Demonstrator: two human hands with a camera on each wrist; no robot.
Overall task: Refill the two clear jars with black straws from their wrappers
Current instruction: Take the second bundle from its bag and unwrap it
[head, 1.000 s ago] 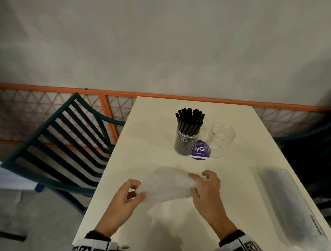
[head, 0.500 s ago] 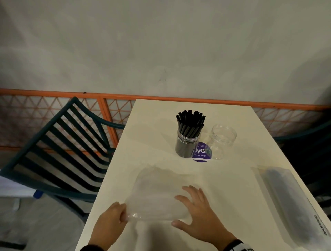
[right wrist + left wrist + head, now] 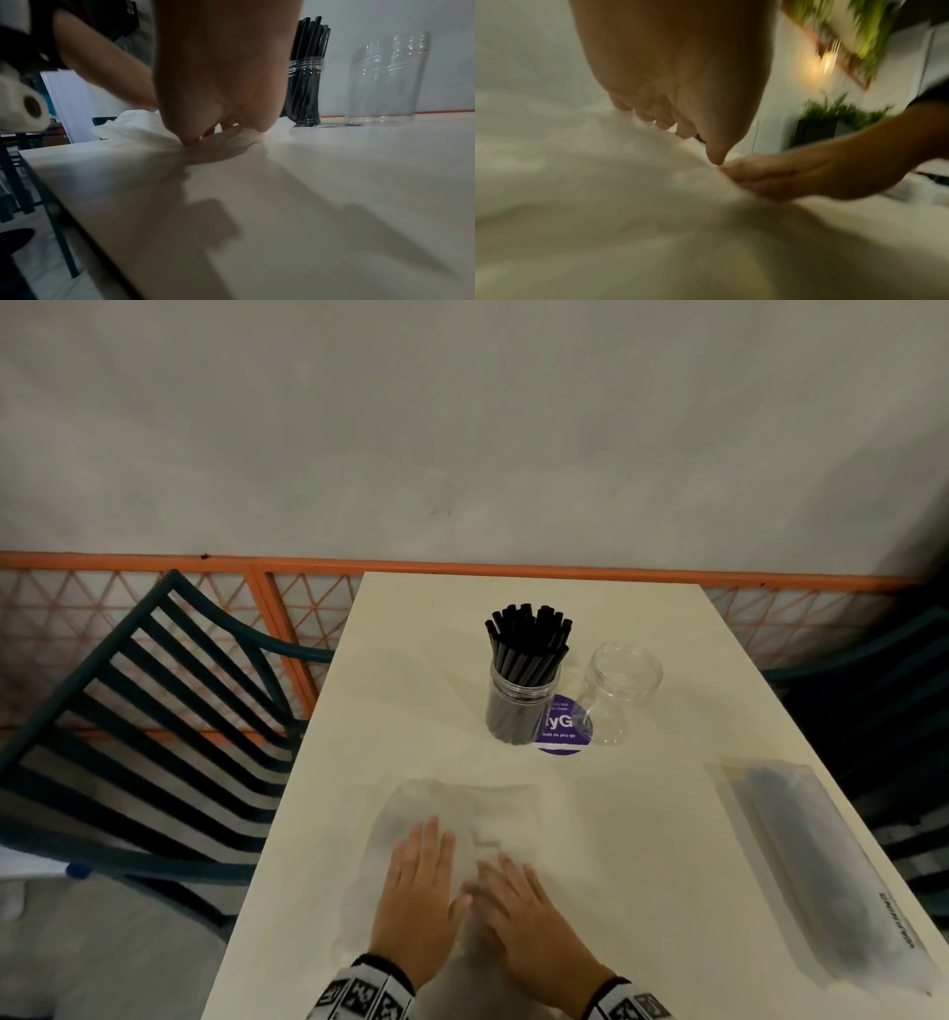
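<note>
Head view: a person's left hand (image 3: 418,891) and right hand (image 3: 518,911), fingers straight and thumbs nearly touching, press the emptied wrapper (image 3: 462,819) flat on the cream table (image 3: 642,839); beyond the fingertips stand the filled jar (image 3: 518,706) of black straws (image 3: 529,639) and, to its right, the empty jar (image 3: 619,695), a purple sticker (image 3: 562,734) between them, while the full wrapper (image 3: 821,865) lies well out to the right of the right hand. Left wrist view, blurred: the left hand's fingers (image 3: 654,115) are laid on crumpled film, the right hand reaching in alongside, with green plants (image 3: 839,113) and a lamp glow behind. Right wrist view: right fingertips (image 3: 192,140) bear down on the white film, both jars upright ahead. Risks, as judged: the light, springy film may pop back up or slide off the near table edge once released, and a reach towards the full wrapper could clip the empty jar, which would tip easily. A dark slatted chair (image 3: 144,711) stands left of the hands, an orange lattice rail (image 3: 257,618) and plain grey wall beyond.
</note>
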